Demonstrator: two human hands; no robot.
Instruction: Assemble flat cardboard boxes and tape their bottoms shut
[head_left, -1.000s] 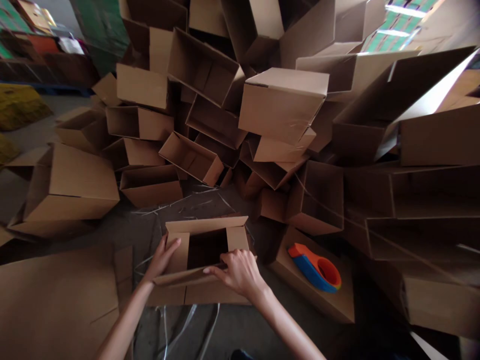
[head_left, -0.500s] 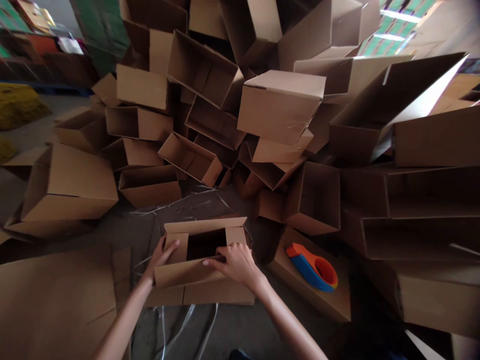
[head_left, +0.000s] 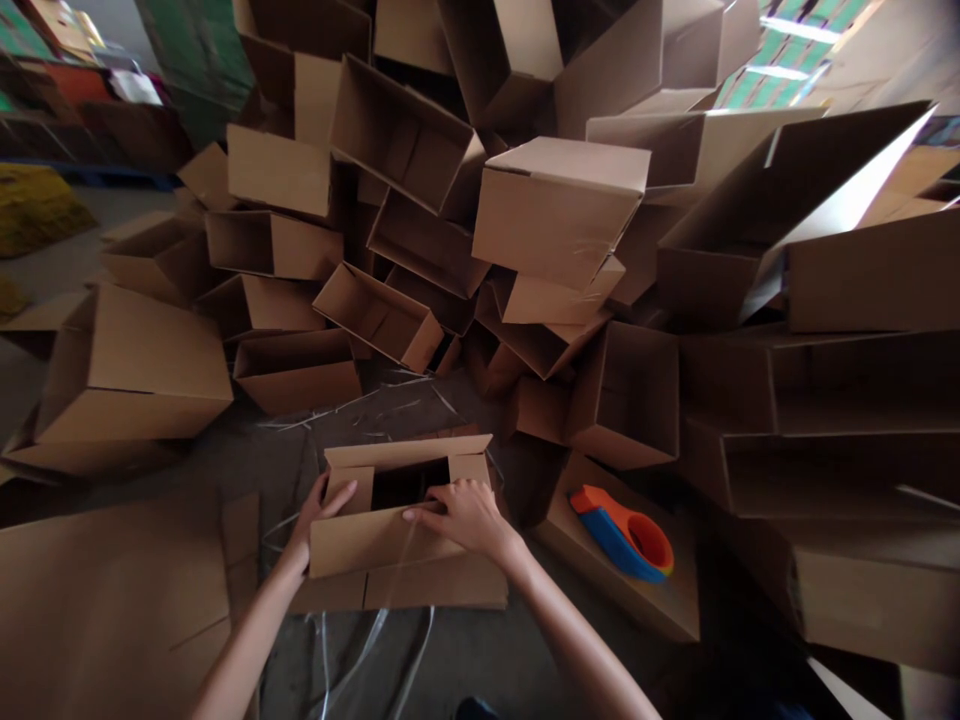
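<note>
In front of me a small cardboard box [head_left: 360,545] lies on flat cardboard [head_left: 431,588], its two end flaps folded in and its long flaps standing off the dark opening. My left hand [head_left: 319,515] grips the box's left end, thumb over the folded end flap. With my right hand [head_left: 469,520] I pinch the near long flap, thumb outside and fingers at the opening. An orange and blue tape dispenser [head_left: 622,535] rests on another closed carton [head_left: 600,590] to the right, apart from my hands.
A high pile of open cardboard boxes [head_left: 405,140] rises ahead and to the right. A larger box [head_left: 150,340] stands at left, with a flat sheet of cardboard [head_left: 112,600] nearer me. White straps [head_left: 367,650] lie on the floor.
The near long flap has tipped slightly upward under my right hand. My left hand stays at the box's left end. The view has shifted very slightly.
</note>
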